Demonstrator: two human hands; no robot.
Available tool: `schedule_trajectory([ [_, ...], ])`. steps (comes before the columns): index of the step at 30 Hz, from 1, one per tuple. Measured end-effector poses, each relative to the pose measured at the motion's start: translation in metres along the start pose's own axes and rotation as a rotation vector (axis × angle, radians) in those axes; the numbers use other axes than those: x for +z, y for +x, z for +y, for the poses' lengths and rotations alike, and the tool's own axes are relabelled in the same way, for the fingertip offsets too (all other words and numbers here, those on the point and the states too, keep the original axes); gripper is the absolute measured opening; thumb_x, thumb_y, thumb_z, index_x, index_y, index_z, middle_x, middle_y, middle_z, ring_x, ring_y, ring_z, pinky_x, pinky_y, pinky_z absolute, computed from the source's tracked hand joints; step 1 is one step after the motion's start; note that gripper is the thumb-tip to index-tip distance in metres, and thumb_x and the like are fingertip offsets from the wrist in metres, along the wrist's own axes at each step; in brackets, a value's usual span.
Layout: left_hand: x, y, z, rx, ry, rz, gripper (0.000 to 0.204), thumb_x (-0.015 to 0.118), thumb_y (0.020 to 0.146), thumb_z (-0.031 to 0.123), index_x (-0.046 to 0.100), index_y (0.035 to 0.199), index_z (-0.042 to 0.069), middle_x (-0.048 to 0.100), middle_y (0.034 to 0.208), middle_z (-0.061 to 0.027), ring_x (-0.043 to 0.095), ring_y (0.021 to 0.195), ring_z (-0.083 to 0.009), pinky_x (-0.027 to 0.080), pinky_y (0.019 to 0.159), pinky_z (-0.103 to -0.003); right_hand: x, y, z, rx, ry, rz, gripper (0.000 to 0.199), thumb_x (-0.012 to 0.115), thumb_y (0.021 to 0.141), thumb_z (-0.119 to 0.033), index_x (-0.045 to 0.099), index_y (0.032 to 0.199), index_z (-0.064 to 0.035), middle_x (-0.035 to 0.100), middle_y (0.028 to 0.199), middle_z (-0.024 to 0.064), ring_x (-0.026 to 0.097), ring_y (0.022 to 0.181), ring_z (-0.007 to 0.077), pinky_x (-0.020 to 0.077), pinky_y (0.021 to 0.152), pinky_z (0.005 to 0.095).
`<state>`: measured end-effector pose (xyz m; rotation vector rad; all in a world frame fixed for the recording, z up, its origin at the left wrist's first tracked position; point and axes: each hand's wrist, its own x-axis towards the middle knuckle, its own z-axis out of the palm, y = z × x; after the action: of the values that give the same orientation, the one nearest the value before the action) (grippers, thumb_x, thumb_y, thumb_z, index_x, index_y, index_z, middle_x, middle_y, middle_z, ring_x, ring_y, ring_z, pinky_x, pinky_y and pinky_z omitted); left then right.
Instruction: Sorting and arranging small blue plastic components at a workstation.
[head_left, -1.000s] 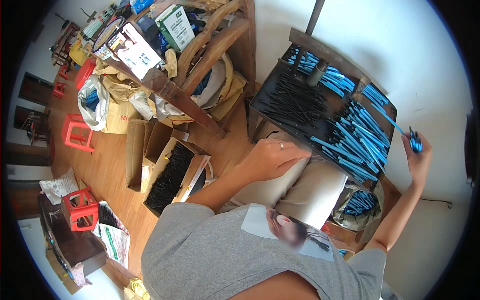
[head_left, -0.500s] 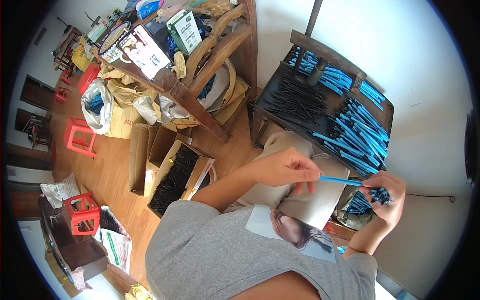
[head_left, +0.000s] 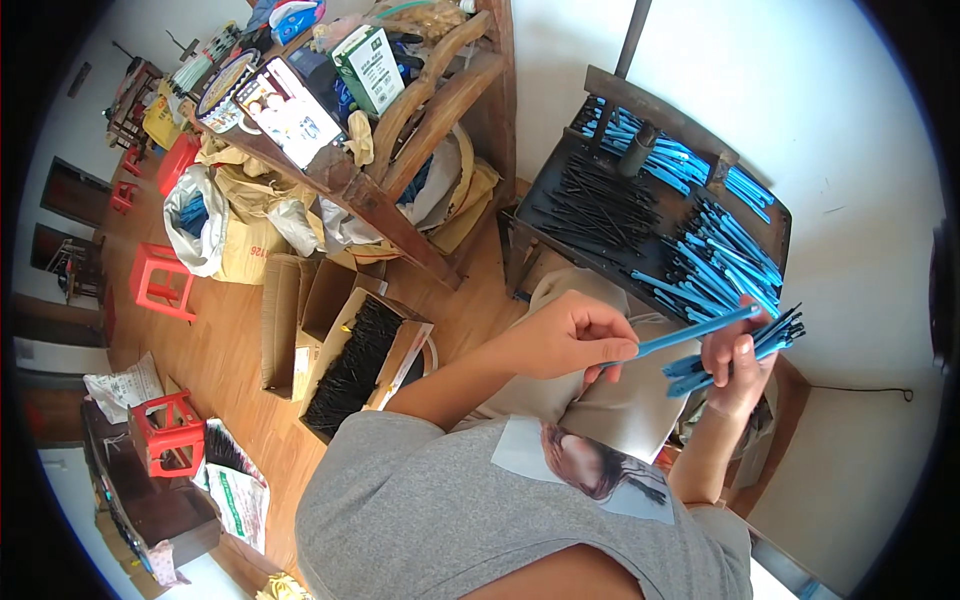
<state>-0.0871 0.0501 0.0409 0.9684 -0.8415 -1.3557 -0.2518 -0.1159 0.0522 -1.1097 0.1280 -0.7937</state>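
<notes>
Both hands have drawn together below the worktop (head_left: 560,215): left hand (head_left: 572,335) pinches 1 blue stick (head_left: 690,331), right hand (head_left: 738,362) grips a blue bundle (head_left: 735,355).

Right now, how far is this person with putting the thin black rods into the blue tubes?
Done, it seems: the right hand holds a bundle of blue tubes with black tips showing. In hand: the left hand pinches a single blue tube near that bundle. Left: a pile of black rods and many loose blue tubes lie on the dark tray, and a cardboard box of black rods stands on the floor.
</notes>
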Motion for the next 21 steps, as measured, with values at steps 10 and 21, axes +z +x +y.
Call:
schedule_trajectory([
  [10, -0.004, 0.003, -0.005, 0.001, -0.004, 0.033, 0.017, 0.06, 0.089, 0.015, 0.063, 0.096, -0.001, 0.066, 0.074, -0.0066, 0.058, 0.058, -0.0081, 0.045, 0.053, -0.02, 0.035, 0.003, 0.027, 0.084, -0.092, 0.048, 0.031, 0.064, 0.085, -0.024, 0.055, 0.105, -0.0018, 0.057, 0.084, 0.0136, 0.042, 0.041, 0.0064, 0.0303, 0.038, 0.0196],
  [21, -0.062, 0.026, 0.027, 0.522, 1.29, 0.469, 0.014, 0.068, 0.076, 0.009, 0.066, 0.089, 0.005, 0.066, 0.086, -0.009, 0.063, 0.077, -0.0252, 0.051, 0.067, -0.031, 0.013, 0.001, 0.012, -0.098, -0.238, 0.105, 0.03, 0.058, 0.09, -0.025, 0.059, 0.112, -0.0045, 0.054, 0.066, 0.0061, 0.043, 0.054, 0.0116, 0.0349, 0.048, 0.0236],
])
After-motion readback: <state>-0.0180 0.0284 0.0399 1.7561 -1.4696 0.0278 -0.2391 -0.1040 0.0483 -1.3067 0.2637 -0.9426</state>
